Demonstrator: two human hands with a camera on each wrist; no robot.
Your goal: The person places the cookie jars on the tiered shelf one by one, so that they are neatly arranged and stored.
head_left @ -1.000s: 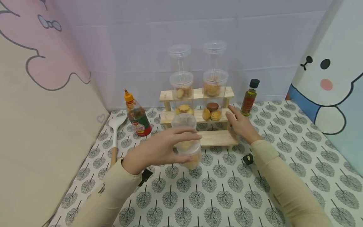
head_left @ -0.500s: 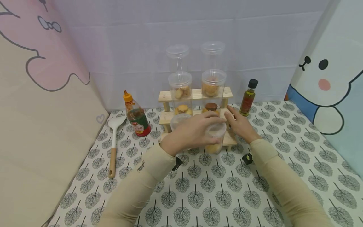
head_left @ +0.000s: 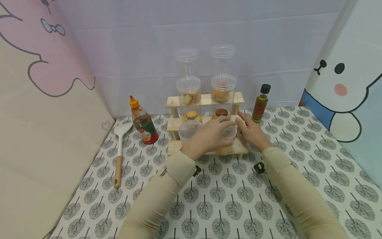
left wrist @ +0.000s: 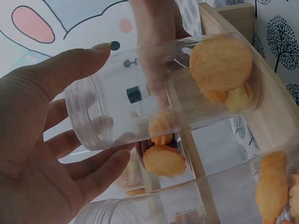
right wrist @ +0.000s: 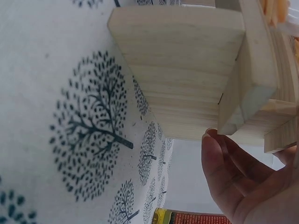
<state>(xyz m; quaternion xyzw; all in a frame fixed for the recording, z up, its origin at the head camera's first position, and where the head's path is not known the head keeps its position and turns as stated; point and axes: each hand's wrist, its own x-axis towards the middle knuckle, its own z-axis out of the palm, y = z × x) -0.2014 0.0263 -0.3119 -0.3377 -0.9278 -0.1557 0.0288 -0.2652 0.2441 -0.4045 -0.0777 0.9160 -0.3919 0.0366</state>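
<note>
My left hand grips a clear lidded jar by its lid end, thumb on one side and fingers on the other. Round cookies lie at the jar's bottom, which overlaps the right part of the lowest step of the wooden three-step rack. Just left of it, a similar jar stands on that step, partly hidden by my left hand. My right hand holds the rack's right side by the middle step, thumb and fingertips at the wood.
More clear jars of cookies stand on the upper steps. A red sauce bottle and a white turner with a wooden handle are at the left. A dark-capped oil bottle stands right of the rack, behind my right hand.
My left hand has carried its jar rightward and back, from in front of the left jar to the lowest step's right part. The right hand has stayed at the rack's side.
</note>
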